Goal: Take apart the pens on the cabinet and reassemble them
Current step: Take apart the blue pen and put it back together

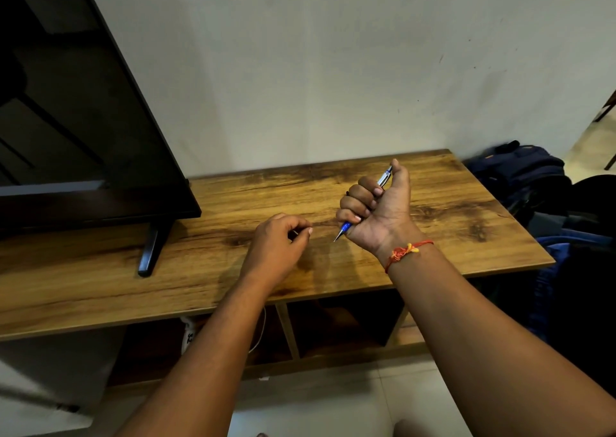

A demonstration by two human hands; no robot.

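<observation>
at centre frame the right hand (375, 208) is fisted around a blue pen (346, 227), tip pointing lower left. the left hand (278, 245), just left of it above the wooden cabinet (466, 230), pinches something too small to identify.

surface (433, 236): glossy wood-grain | pen (346, 227): blue and clear plastic, metal tip | television (83, 120): glossy black | wall (333, 53): matt, scuffed
</observation>
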